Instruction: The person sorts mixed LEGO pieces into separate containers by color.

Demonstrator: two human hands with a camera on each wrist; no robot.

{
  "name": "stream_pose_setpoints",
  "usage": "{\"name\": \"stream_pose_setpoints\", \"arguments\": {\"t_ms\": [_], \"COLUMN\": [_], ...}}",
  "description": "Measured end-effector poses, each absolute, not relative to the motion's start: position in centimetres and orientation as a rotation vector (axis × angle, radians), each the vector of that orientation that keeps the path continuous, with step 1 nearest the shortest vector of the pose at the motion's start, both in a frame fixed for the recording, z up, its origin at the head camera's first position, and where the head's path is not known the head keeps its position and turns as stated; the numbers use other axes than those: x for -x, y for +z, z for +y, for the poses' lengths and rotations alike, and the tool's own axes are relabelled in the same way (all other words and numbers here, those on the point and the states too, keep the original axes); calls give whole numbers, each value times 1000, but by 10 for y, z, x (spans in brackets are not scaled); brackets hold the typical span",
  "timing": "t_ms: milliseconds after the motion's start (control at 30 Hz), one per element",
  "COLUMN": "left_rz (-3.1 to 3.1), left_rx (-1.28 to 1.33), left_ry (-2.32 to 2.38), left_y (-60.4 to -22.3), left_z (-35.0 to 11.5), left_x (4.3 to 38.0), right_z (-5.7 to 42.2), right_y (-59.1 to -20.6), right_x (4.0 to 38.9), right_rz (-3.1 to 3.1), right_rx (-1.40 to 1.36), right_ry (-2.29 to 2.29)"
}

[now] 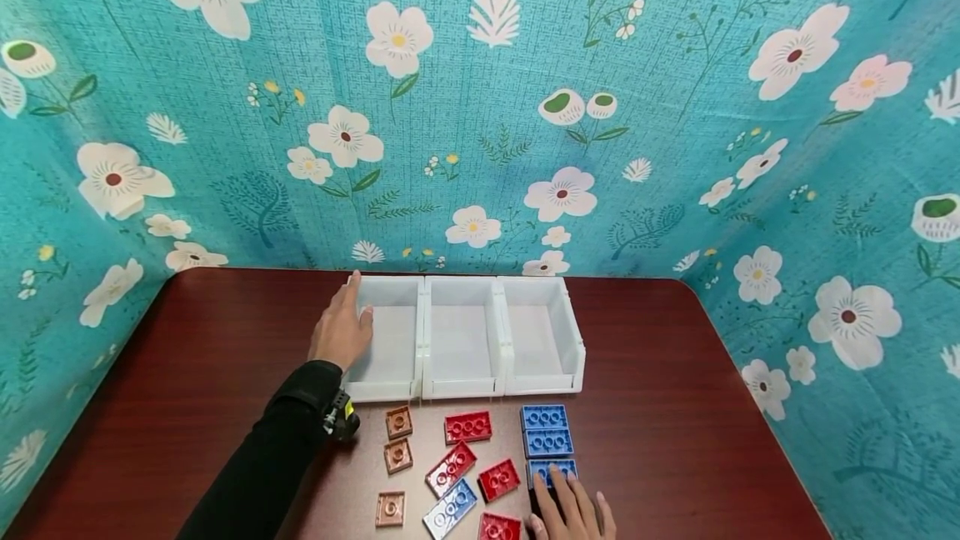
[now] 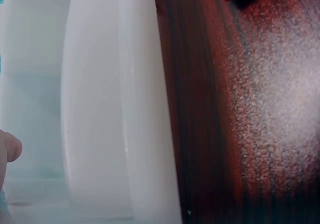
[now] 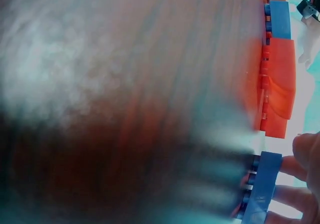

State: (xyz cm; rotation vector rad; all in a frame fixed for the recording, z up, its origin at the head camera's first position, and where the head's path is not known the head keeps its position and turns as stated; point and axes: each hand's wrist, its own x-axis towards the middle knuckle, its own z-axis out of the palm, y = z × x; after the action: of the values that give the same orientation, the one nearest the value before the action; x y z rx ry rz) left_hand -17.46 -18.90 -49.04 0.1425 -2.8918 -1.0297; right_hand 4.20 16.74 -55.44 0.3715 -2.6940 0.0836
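My left hand [image 1: 343, 332] rests at the left side of the leftmost white bin [image 1: 382, 394], fingers straight along its wall. In the left wrist view a thumb tip [image 2: 12, 146] shows beside the white plastic. Lower right, my right hand [image 1: 573, 511] reaches with extended fingers to the nearest of the blue toy bricks [image 1: 551, 471], fingertips touching it. The right wrist view shows that blue brick [image 3: 262, 186] with fingers behind it and the thumb held apart. Two more blue bricks [image 1: 547, 442] lie just beyond, underside up, in a column with it.
Several red bricks [image 1: 468, 426] and one blue brick [image 1: 450, 509] lie mid-table, undersides up. Small brown bricks [image 1: 390, 509] form a column to their left. The middle bin [image 1: 461, 388] and right bin [image 1: 543, 383] adjoin the left one. Floral cloth [image 1: 472, 107] hangs behind the brown table [image 1: 645, 432].
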Motion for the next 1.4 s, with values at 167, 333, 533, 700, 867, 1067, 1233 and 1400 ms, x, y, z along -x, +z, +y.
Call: {"name": "stream_pose_setpoints", "arguments": {"t_ms": [167,333,533,700,867,1067,1233,1400], "left_rz": [-2890,-2896,-2900,-2905,-2905,-2907,-2909,-2900], "left_rx": [-149,-156,-166,-178,-177,-166,-175,-167], "left_ry": [-1019,-1018,-1018,-1015,-1015,-1017,-1021,-1016], "left_y": [-489,-489,-488,-490,-492,-492,-492,-492], "left_z": [-188,-188,-187,-187,-188,-189,-188,-188], "left_x": [174,174,174,175,176,176,176,176], "right_z": [166,165,165,163,163,167,167,167], "right_y": [-556,-558,-561,-552,-544,-559,-565,-567], "right_x": [-41,-40,-36,-37,-36,-33,-33,-33], "right_rz": [-2692,-2688,-2651,-2807,-2915,-2706,-2642,-2623], "right_rx": [-357,-343,-346,-306,-297,-363,-361,-348], "right_ry": [59,60,93,138,113,58,45,19]}}
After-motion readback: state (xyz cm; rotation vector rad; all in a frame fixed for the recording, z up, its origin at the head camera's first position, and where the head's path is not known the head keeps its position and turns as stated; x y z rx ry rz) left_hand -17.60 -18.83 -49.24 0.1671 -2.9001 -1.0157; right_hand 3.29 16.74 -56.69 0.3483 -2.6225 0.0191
